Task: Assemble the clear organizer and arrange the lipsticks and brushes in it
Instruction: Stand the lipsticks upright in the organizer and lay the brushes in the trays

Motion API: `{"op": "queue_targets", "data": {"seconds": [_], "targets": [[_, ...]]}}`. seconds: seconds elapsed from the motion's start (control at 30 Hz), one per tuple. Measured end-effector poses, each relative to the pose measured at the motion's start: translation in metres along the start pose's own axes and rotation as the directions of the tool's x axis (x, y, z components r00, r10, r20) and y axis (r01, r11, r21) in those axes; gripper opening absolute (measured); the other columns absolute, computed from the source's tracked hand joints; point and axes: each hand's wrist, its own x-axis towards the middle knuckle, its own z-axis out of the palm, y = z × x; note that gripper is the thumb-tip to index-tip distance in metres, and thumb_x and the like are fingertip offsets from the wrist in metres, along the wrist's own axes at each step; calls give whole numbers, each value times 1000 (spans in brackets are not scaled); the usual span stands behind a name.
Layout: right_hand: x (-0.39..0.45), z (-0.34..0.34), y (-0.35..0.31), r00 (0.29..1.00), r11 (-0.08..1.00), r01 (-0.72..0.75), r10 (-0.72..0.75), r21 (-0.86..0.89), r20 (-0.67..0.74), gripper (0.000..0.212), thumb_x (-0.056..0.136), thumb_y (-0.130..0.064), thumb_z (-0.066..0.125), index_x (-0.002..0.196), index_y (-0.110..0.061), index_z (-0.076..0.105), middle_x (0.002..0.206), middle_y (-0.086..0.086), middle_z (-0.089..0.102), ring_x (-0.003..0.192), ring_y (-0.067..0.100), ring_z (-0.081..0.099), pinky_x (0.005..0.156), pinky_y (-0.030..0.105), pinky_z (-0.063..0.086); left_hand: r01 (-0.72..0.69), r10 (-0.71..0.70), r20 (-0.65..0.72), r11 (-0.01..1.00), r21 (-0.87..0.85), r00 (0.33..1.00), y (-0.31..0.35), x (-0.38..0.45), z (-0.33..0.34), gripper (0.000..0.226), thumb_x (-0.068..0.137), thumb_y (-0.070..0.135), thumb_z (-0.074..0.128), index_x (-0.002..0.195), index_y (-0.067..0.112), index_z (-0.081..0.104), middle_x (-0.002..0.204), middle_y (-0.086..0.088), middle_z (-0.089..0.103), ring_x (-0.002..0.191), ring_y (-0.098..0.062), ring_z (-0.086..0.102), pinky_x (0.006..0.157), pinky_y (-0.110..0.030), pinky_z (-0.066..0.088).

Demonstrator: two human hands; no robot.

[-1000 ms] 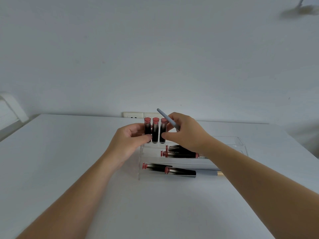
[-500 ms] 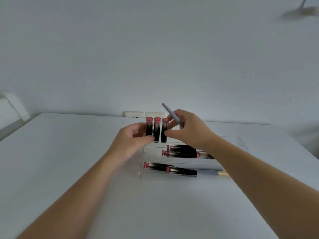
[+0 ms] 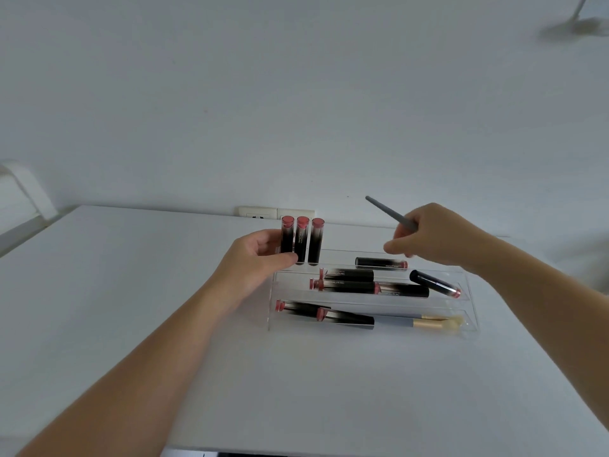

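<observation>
A clear stepped organizer [image 3: 468,285] stands on the white table [image 3: 131,275]. Three black lipsticks with pink caps [image 3: 301,240] stand upright at its back left. My left hand [image 3: 257,262] curls round them, thumb in front. Several more lipsticks lie flat on the tiers, among them a tilted one [image 3: 435,284] at the right and one on the back tier [image 3: 380,262]. A brush with a gold ferrule [image 3: 428,322] lies in the front tier. My right hand [image 3: 431,239] hovers over the back tier and grips a grey brush handle [image 3: 389,213] that points up and left.
A white wall socket [image 3: 275,212] sits behind the organizer at the table's back edge. A white chair back [image 3: 23,192] shows at the far left. Bare table surface lies to the left of and in front of the organizer.
My right hand has let go of the upright lipsticks and moved right, carrying the grey brush handle with it. My left hand stays on the three lipsticks.
</observation>
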Motion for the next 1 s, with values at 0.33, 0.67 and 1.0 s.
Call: {"op": "queue_targets", "data": {"seconds": [0.33,0.67,1.0], "targets": [[-14,14,-8,985,926,-175,163,-335,-63,77,58,-92,56,69,-16,61,61,-3,63,62,17,62,53,29,42,12,-12,5,1000,-21,1000,0,-3,1,44,66,42,80,109,35,76,105,11,78,101,-5,72,91,-25,48],[-18,22,-19,973,913,-231,209,-336,-99,70,64,-86,63,73,-17,61,67,-3,66,64,17,62,53,27,39,14,-14,9,1000,-7,1000,-2,-2,1,45,67,43,79,111,36,75,105,12,78,100,-4,72,92,-26,48],[-19,21,-13,978,979,-178,166,-97,-122,56,63,-72,77,78,-19,67,65,-1,69,58,16,69,57,30,50,16,-16,10,1000,-12,1000,-1,-2,1,43,68,41,79,111,35,75,105,12,78,100,-4,72,93,-28,48]]}}
